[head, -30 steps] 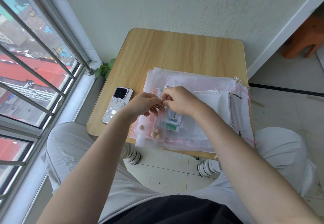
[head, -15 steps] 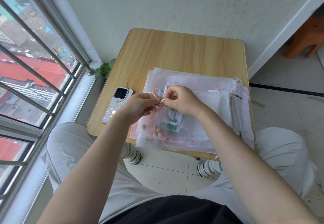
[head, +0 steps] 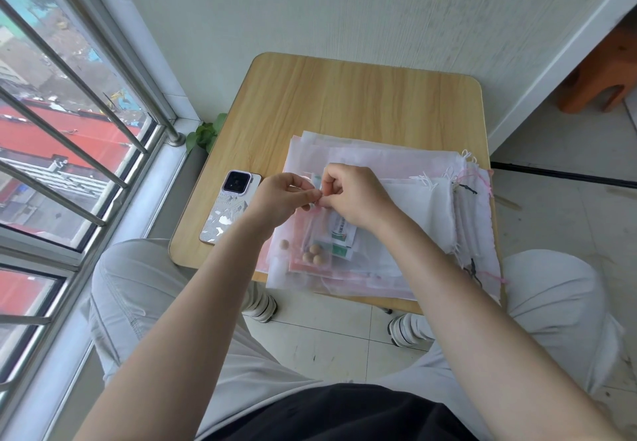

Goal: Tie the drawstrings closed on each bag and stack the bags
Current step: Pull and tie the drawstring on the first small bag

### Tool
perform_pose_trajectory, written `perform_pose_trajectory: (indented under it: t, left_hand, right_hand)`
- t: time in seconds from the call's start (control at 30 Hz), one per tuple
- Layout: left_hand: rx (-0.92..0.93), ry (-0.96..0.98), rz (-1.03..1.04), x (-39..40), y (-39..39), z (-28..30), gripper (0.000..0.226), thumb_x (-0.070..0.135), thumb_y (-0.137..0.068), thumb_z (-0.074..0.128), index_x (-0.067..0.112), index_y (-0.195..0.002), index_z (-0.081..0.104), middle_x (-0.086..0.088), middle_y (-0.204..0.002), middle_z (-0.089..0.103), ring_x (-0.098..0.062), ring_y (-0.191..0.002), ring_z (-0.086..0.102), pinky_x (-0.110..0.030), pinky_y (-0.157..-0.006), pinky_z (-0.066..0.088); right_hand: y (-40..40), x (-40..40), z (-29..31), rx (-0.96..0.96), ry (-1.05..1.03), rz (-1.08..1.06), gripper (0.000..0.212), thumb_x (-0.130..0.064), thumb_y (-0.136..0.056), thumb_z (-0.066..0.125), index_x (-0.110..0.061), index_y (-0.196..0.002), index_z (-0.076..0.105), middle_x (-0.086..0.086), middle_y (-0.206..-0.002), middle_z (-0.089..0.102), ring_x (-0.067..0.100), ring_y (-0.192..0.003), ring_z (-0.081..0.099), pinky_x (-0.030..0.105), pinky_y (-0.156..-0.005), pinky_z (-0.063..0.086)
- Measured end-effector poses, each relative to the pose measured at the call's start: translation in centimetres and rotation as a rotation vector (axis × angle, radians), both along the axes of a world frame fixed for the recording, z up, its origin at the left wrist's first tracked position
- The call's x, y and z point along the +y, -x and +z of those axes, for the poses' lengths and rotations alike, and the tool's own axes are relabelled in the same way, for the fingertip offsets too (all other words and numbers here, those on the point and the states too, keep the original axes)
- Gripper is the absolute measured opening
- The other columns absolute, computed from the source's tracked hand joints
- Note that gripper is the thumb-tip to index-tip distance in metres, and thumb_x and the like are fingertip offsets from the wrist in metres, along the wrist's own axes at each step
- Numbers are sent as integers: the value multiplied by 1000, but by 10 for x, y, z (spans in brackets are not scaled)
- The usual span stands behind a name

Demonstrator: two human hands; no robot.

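A sheer pink drawstring bag (head: 312, 251) lies on top of a pile of sheer white and pink bags (head: 389, 168) on the small wooden table (head: 344, 95). Inside it are several round beige beads (head: 312, 254) and green-and-white packets (head: 341, 237). My left hand (head: 279, 199) and my right hand (head: 351, 195) meet fingertip to fingertip over the bag's far end, each pinching its thin drawstring (head: 319, 195). The string itself is mostly hidden by my fingers.
A phone (head: 229, 211) lies face down on the table's left side, next to the window bars (head: 69, 137). White bags with loose drawstrings (head: 465, 182) are stacked at the right edge. An orange stool (head: 606, 71) stands on the floor at far right.
My hands have stayed over the bag's far end, with the fingertips working the drawstring and drawing closer together. The bag's contents shifted slightly.
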State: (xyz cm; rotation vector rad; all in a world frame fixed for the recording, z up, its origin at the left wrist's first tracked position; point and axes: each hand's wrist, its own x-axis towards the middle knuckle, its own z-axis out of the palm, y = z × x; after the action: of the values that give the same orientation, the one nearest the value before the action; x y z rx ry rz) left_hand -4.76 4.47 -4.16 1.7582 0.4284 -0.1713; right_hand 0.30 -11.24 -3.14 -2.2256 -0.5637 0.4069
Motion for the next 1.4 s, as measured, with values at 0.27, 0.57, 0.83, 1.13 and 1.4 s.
perform_pose_trajectory:
  t: [0.27, 0.57, 0.83, 1.13, 1.4]
  left_hand:
    - [34, 11, -8, -1, 1, 7, 7, 13, -85, 74, 11, -79, 73, -7, -70, 73, -10, -63, 65, -21, -60, 47]
    - [106, 214, 11, 3, 2, 7, 7, 4, -84, 73, 1, -90, 75, -16, -82, 73, -22, -76, 70, -23, -70, 58]
    - [120, -138, -91, 5, 3, 12, 13, 11, -81, 78, 3, -90, 75, -8, -74, 69, -10, -60, 62, -15, -55, 49]
    - [121, -299, -116, -4, 0, 19, 12, 26, -81, 78, 14, -80, 76, -5, -67, 64, -11, -55, 51, -21, -51, 41]
    - [149, -304, -102, -5, 0, 18, 17, 23, -84, 71, 8, -79, 74, -7, -69, 65, -10, -53, 51, -17, -46, 39]
  right_hand:
    - [3, 1, 5, -36, 47, 29, 16, -7, -80, 73, -13, -81, 58, 3, -69, 66, 21, -69, 64, 30, -63, 49]
    - [1, -2, 4, -61, 64, 67, 20, -5, -86, 66, -20, -81, 54, -3, -67, 68, 16, -68, 66, 30, -68, 54]
    - [5, -1, 3, -103, 31, 16, 19, -7, -87, 66, -20, -80, 54, 1, -71, 67, 19, -69, 68, 36, -68, 57]
    - [5, -3, 7, -156, 94, 41, 6, -11, -90, 64, -15, -88, 60, 2, -80, 68, 21, -75, 65, 33, -69, 54]
    - [9, 1, 11, -277, 261, 153, 6, -11, -94, 53, -13, -89, 56, 7, -76, 61, 29, -71, 56, 37, -60, 47]
